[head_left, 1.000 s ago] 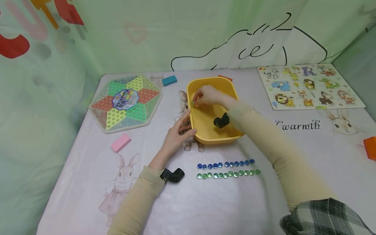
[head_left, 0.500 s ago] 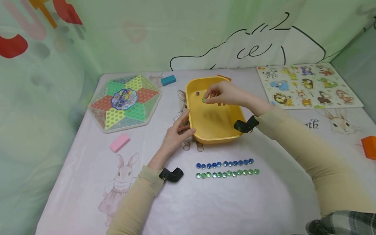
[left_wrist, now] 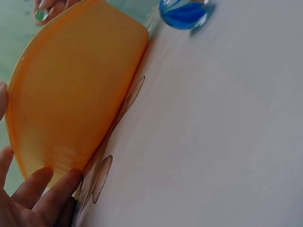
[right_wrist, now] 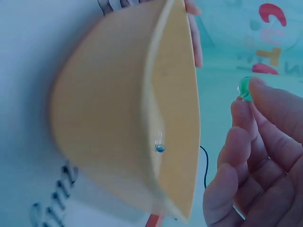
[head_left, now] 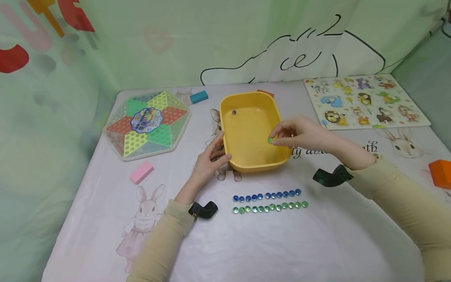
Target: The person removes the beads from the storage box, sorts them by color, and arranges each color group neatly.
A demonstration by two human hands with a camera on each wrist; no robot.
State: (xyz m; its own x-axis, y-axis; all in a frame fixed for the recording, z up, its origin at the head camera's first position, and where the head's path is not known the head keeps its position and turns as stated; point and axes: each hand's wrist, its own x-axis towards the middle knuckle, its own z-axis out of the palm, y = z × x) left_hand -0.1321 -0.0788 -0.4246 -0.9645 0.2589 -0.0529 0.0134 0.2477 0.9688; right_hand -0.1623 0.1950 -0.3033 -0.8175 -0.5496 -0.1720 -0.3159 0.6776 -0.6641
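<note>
My right hand (head_left: 297, 134) pinches a green glass marble (right_wrist: 245, 88) between thumb and fingertips, above the right rim of a yellow plastic basin (head_left: 250, 141). A dark bluish marble (head_left: 234, 112) lies inside the basin near its far left corner. My left hand (head_left: 209, 159) rests against the basin's left side; in the left wrist view its fingertips (left_wrist: 70, 178) touch the outer wall. In front of the basin, a row of blue marbles (head_left: 280, 194) and a row of green marbles (head_left: 273, 206) lie on the white tablecloth (head_left: 267, 246).
A hexagonal Chinese checkers board (head_left: 148, 125) lies at the left, near a pink block (head_left: 142, 172) and a blue block (head_left: 199, 97). At the back right is an animal puzzle board (head_left: 366, 103). An orange block (head_left: 440, 173) sits at the far right; another orange block (head_left: 265, 93) shows behind the basin.
My right hand has lifted from the basin's left end and come right and nearer with the green marble, uncovering the dark marble inside. The left hand stays on the basin.
</note>
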